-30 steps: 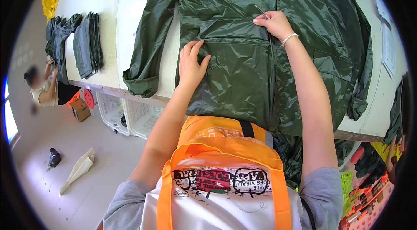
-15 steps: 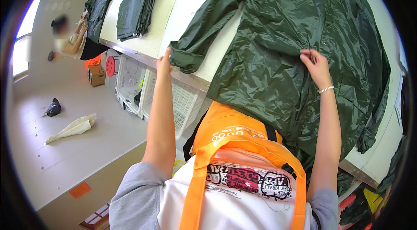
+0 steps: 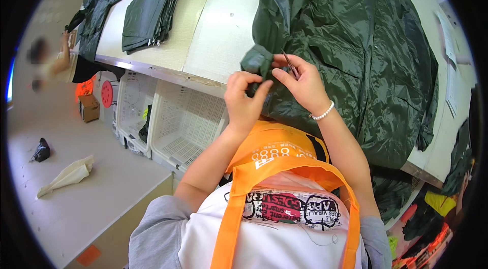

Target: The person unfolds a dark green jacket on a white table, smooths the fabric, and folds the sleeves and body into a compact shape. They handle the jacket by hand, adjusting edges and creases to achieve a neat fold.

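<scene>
A dark green rain jacket [image 3: 396, 81] lies spread on the white table in front of me, its shiny fabric creased. Its left-side sleeve is bent toward me, and the cuff [image 3: 256, 60] is raised off the table. My left hand [image 3: 241, 99] is closed on the cuff, with thumb and fingers pinching its lower edge. Close beside it, my right hand [image 3: 306, 86] holds small thread snips [image 3: 291, 66], blades pointing up and away. The right thumb and forefinger reach the cuff's right edge; whether they grip it is hidden.
A stack of folded green garments [image 3: 150, 15] lies farther left on the table [image 3: 211, 30]. White plastic baskets [image 3: 185, 116] stand beneath the table edge. Another person [image 3: 56, 60] works over green fabric at the far left. A cardboard box [image 3: 89, 108] sits on the floor.
My left hand has brought the cuff inward from the left table edge. My right hand has moved left from the jacket front to the cuff, and the snips now show clearly.
</scene>
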`<state>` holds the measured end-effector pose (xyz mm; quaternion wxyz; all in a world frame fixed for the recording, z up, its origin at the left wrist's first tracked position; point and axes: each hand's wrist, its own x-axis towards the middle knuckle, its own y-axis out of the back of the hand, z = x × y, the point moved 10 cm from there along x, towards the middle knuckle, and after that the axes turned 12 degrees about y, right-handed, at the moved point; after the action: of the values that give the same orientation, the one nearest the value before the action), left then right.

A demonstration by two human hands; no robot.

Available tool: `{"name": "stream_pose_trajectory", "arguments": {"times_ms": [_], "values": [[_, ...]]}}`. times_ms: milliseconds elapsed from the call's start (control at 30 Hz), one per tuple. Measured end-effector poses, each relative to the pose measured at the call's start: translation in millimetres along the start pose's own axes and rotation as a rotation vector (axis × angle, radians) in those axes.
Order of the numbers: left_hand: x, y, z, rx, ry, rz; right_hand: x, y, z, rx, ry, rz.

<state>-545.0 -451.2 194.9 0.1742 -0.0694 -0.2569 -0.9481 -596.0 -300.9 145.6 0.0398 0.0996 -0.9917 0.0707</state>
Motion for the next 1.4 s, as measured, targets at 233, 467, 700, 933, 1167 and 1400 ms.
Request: {"name": "stream_pose_trajectory", "arguments": {"times_ms": [233,467,700,933,1167,1400], "values": [[33.4,10.2,-13.0,-0.283,0.155,-0.278,-13.2,-9.2,-5.2,-0.068,-0.127,-0.156],[34.3,-62.1,-4.2,-0.536,0.295,-1.067,-16.6,19.9,-36.2,-0.196,-0.013,0.032],[38.8,-71.2,6.7,-0.519,0.327,-0.972,-39.1,17.9,-103.1,-0.687,0.262,0.190],[40.4,-68.7,38.1,-0.479,0.180,-0.908,-50.2,28.6,-89.1,-0.659,0.216,0.354],[34.8,-78.5,37.9,-0.363,0.045,-0.825,-51.7,35.8,-90.0,-0.718,0.225,0.349],[31.5,-69.4,62.1,-0.042,-0.286,-0.689,-48.6,7.3,-135.8,-1.130,0.548,0.132]]}}
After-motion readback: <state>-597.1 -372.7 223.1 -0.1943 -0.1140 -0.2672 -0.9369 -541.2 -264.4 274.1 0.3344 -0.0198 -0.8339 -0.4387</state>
